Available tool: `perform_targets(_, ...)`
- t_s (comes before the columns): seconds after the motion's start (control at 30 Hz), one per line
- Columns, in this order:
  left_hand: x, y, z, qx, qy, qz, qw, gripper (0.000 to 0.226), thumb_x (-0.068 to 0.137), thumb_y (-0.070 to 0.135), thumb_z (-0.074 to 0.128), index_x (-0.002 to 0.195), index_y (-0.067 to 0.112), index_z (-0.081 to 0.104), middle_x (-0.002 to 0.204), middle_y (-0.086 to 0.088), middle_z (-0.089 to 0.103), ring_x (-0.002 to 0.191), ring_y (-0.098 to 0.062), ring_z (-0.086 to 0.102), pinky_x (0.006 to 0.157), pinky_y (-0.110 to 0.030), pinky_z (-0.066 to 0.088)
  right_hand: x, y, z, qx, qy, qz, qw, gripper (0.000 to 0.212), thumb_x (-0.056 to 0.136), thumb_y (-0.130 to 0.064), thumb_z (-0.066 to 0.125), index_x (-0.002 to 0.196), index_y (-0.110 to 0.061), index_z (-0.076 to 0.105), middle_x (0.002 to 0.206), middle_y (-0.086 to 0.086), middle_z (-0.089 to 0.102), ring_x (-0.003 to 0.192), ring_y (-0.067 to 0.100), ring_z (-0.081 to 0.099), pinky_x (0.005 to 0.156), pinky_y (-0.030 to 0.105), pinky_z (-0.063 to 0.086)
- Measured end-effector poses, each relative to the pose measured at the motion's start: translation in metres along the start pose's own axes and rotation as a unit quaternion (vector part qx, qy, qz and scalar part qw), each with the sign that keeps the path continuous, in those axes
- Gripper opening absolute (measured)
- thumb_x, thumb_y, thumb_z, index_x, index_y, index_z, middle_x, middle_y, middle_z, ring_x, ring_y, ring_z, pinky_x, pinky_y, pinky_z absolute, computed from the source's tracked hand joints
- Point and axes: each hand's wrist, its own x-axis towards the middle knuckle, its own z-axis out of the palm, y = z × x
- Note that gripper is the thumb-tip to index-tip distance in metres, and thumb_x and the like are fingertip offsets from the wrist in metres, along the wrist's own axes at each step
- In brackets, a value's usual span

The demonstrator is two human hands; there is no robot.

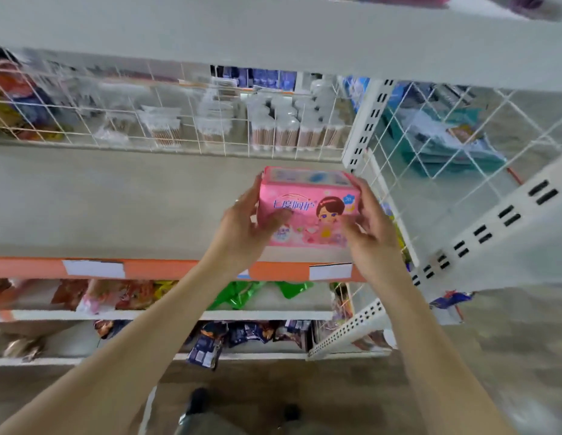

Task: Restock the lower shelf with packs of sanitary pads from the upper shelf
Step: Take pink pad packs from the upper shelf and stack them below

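A pink pack of sanitary pads [308, 205] with a cartoon girl on its front stands near the front right of the grey lower shelf [116, 202]. My left hand [245, 227] grips its left end, thumb across the front. My right hand [370, 227] grips its right end, fingers behind and thumb on the front. The upper shelf [273, 32] runs overhead as a white board; more pink and purple packs [524, 4] show blurred at its top right edge.
A white wire grid [179, 120] backs the shelf, with cotton-swab tubs behind it. A wire side panel and slotted upright [367, 120] close the right end. An orange price strip [179, 268] edges the shelf front. Snack packets fill the shelves below.
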Motion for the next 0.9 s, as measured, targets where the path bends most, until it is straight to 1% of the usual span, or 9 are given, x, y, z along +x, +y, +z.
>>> perform_targets(0.1,0.026,-0.009,0.019,-0.024,0.000,-0.008,1.000,0.069,0.090,0.024,0.073,0.150,0.033,0.040,0.099,0.020,0.073,0.091,0.005,0.069,0.088,-0.029,0.058,0.028,0.017,-0.003,0.021,0.002,0.029,0.999,0.056,0.100,-0.001,0.051,0.137,-0.043,0.050,0.105,0.001,0.064,0.094,0.028,0.068,0.081,0.052,0.060)
perform_targets(0.17,0.043,-0.019,0.025,-0.046,-0.012,-0.024,0.999,0.067,0.090,0.025,0.073,0.148,0.031,0.041,0.102,0.020,0.073,0.094,0.000,0.072,0.090,-0.036,0.059,0.043,0.022,-0.002,0.040,-0.001,0.041,0.998,0.060,0.101,0.000,0.050,0.131,-0.052,0.048,0.104,-0.004,0.066,0.084,0.009,0.068,0.074,0.033,0.059)
perform_targets(0.23,0.061,-0.027,0.028,-0.036,-0.009,-0.022,0.999,0.070,0.085,0.036,0.074,0.147,0.028,0.042,0.111,0.013,0.073,0.101,-0.012,0.072,0.091,-0.044,0.058,0.063,0.027,0.001,0.047,0.005,0.058,0.997,0.063,0.101,-0.003,0.051,0.148,-0.043,0.035,0.109,-0.018,0.065,0.075,-0.008,0.064,0.069,0.019,0.054)
perform_targets(0.3,0.079,-0.033,0.031,-0.009,-0.005,-0.020,1.000,0.069,0.087,0.034,0.073,0.148,0.023,0.044,0.115,0.008,0.071,0.106,-0.020,0.070,0.089,-0.039,0.057,0.083,0.032,0.004,0.026,0.012,0.073,0.997,0.061,0.100,-0.005,0.055,0.153,-0.024,0.031,0.121,-0.014,0.062,0.088,-0.007,0.066,0.074,0.024,0.058)
perform_targets(0.4,0.104,-0.037,0.039,0.009,0.000,-0.021,1.000,0.067,0.090,0.025,0.073,0.150,0.024,0.042,0.116,0.007,0.069,0.105,-0.017,0.069,0.086,-0.031,0.053,0.107,0.043,0.010,-0.022,0.027,0.063,0.997,0.061,0.085,0.003,0.064,0.138,-0.024,0.052,0.117,-0.005,0.071,0.101,0.012,0.071,0.081,0.040,0.062)
perform_targets(0.5,0.118,-0.038,0.053,0.019,0.006,-0.026,0.999,0.073,0.091,0.028,0.072,0.154,0.026,0.036,0.122,0.011,0.066,0.100,-0.010,0.064,0.090,-0.027,0.049,0.126,0.050,0.019,-0.028,0.062,0.092,0.993,0.070,0.079,0.011,0.065,0.138,-0.025,0.054,0.117,0.000,0.071,0.106,0.017,0.069,0.075,0.036,0.063)
perform_targets(0.6,0.134,-0.037,0.062,0.020,0.016,-0.025,0.999,0.070,0.091,0.024,0.071,0.153,0.024,0.037,0.126,0.009,0.065,0.098,-0.007,0.059,0.089,-0.023,0.044,0.146,0.057,0.022,-0.032,0.088,0.097,0.991,0.068,0.086,0.012,0.057,0.145,-0.022,0.048,0.119,-0.002,0.065,0.106,0.014,0.065,0.060,0.015,0.056)
perform_targets(0.83,0.170,-0.037,0.072,0.073,0.011,-0.011,0.997,0.068,0.087,0.024,0.076,0.148,0.021,0.046,0.123,0.010,0.065,0.098,-0.007,0.060,0.100,-0.024,0.044,0.178,0.087,0.018,-0.044,0.104,0.081,0.990,0.068,0.087,0.006,0.060,0.144,-0.029,0.048,0.118,0.001,0.068,0.105,0.018,0.067,0.080,0.033,0.061)
perform_targets(0.9,0.176,-0.042,0.073,0.096,0.012,0.005,0.995,0.061,0.084,0.024,0.078,0.141,0.020,0.055,0.122,0.005,0.069,0.104,-0.013,0.064,0.104,-0.036,0.049,0.182,0.092,0.019,-0.051,0.102,0.080,0.990,0.069,0.087,0.007,0.061,0.143,-0.031,0.049,0.116,0.001,0.069,0.102,0.018,0.068,0.078,0.033,0.061)
